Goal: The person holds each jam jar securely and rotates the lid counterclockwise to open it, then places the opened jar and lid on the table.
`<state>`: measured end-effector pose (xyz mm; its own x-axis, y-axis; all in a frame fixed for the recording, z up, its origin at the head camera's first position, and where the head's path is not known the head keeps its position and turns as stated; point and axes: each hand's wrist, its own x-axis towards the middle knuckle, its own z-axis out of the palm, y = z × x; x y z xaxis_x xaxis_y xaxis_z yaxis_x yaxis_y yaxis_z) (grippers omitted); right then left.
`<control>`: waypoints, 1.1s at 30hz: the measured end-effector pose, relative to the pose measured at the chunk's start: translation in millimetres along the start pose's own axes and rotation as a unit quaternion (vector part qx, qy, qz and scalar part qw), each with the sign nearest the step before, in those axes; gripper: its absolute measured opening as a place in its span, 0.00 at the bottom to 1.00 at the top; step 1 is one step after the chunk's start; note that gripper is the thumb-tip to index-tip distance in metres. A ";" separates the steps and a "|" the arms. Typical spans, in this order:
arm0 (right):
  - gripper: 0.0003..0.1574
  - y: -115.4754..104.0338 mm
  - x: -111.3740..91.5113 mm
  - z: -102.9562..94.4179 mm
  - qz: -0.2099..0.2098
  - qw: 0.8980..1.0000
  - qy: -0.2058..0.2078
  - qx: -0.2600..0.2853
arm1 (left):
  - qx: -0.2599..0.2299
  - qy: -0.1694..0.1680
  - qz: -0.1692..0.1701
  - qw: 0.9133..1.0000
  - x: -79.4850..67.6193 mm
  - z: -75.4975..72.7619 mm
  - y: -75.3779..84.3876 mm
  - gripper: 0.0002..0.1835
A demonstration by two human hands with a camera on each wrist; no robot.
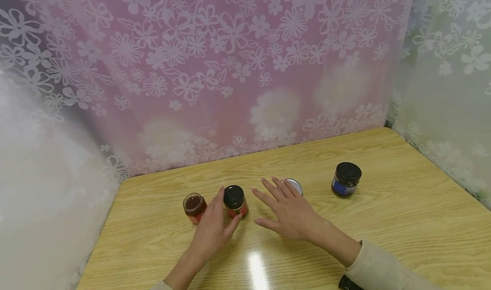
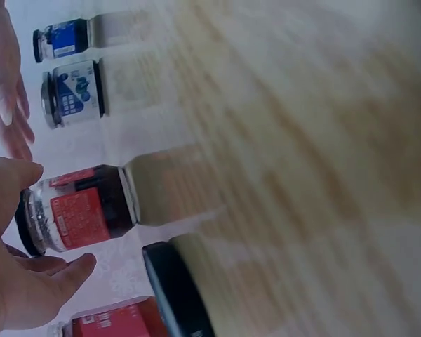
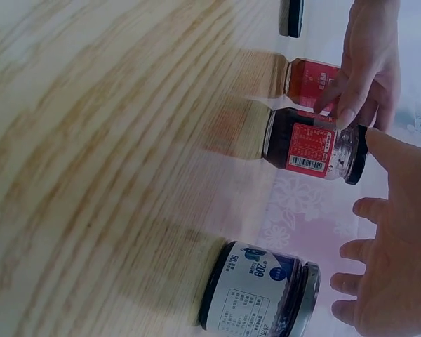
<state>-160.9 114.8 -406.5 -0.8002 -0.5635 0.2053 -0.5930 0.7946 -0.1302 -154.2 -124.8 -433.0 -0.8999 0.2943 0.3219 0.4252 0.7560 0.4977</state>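
Observation:
A jar with a black lid and red label (image 1: pixel 235 201) stands upright on the table. My left hand (image 1: pixel 212 228) is around its near left side, thumb in front and fingers along the left. In the left wrist view small gaps show between these fingers and the jar. Just left stands a lidless red-labelled jar (image 1: pixel 194 208) with dark red contents, partly behind the hand. A loose black lid (image 2: pixel 177 289) lies flat on the table nearby. My right hand (image 1: pixel 289 211), fingers spread, hovers before a silver-lidded jar with a white and blue label (image 3: pixel 249 288), holding nothing.
Farther right stands a black-lidded jar with a blue label (image 1: pixel 346 180). The wood-grain table (image 1: pixel 402 204) ends at a pink flowered curtain (image 1: pixel 230 89) behind. A black object (image 1: pixel 348 283) shows beside the right sleeve.

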 end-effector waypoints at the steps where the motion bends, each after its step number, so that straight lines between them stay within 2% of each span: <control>1: 0.44 0.0 0.0 0.2 0.000 1.000 0.002 0.001 | -0.009 -0.002 -0.003 1.000 0.6 1.0 -0.7 0.47; 6: 0.43 0.6 0.2 2.3 0.003 1.000 0.009 0.002 | -0.087 -0.029 -0.055 0.994 3.7 4.3 -3.9 0.49; 8: 0.43 0.2 0.3 2.6 0.006 1.000 0.010 0.004 | -0.128 -0.039 -0.081 0.988 5.4 5.3 -5.4 0.48; 11: 0.43 -0.9 0.7 2.7 0.009 1.000 0.012 0.006 | -0.174 -0.045 -0.103 0.978 8.4 7.2 -8.1 0.44; 16: 0.42 -2.3 1.3 2.9 0.014 1.000 0.010 0.014 | -0.222 -0.052 -0.129 0.965 11.9 11.4 -12.9 0.39; 22: 0.41 -3.1 2.2 2.8 0.007 1.000 0.010 0.015 | -0.273 -0.053 -0.132 0.951 16.6 16.4 -16.3 0.37; 26: 0.41 -3.2 3.1 2.6 0.004 1.000 0.003 0.016 | -0.273 -0.056 -0.132 0.951 19.8 17.8 -15.5 0.36; 33: 0.41 -3.1 4.1 3.7 0.001 1.000 0.000 0.021 | -0.292 -0.060 -0.134 0.945 19.8 0.7 3.5 0.32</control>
<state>-162.7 109.2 -408.9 -0.8017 -0.5615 0.2048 -0.5941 0.7860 -0.1710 -170.5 -115.9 -425.4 -0.9725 0.2287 0.0449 0.1298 0.3713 0.9194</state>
